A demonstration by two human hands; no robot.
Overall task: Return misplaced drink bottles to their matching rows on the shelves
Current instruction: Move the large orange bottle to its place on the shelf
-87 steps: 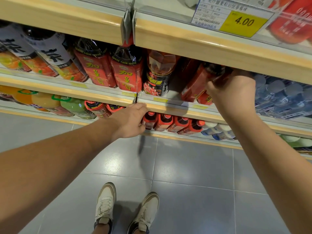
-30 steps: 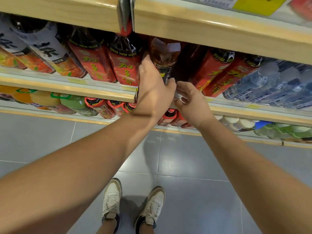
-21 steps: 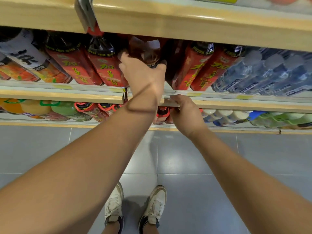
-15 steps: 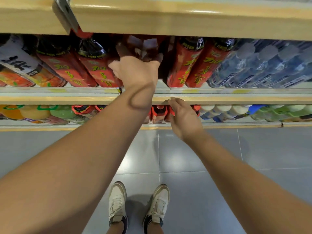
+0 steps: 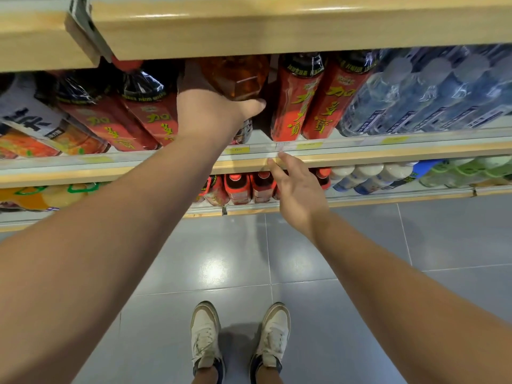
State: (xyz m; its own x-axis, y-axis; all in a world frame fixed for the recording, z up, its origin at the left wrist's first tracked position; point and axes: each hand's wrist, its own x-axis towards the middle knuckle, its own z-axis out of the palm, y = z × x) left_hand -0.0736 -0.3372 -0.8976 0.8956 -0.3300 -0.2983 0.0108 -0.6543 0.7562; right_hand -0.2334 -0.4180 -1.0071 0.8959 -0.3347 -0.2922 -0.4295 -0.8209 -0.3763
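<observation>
My left hand (image 5: 210, 115) grips a clear bottle of brown tea (image 5: 238, 77) standing on the middle shelf, between two groups of red-labelled bottles. One group (image 5: 144, 120) is to its left and the other (image 5: 313, 98) to its right. The tea bottle's lower label is mostly hidden behind my hand. My right hand (image 5: 297, 189) hovers with fingers relaxed, its fingertips at the front rail of the middle shelf (image 5: 360, 153), holding nothing.
Clear water bottles (image 5: 432, 92) fill the right of the middle shelf; orange-juice bottles (image 5: 41, 134) sit at its left. The lower shelf holds small red-capped bottles (image 5: 238, 187), white-capped ones (image 5: 368, 176) and green ones (image 5: 465, 170). A wooden shelf edge (image 5: 277, 26) overhangs above. Grey tile floor below.
My left hand has stayed wrapped round the tea bottle. My right hand has loosened and opened, its fingers now spread at the shelf rail. The view has shifted slightly.
</observation>
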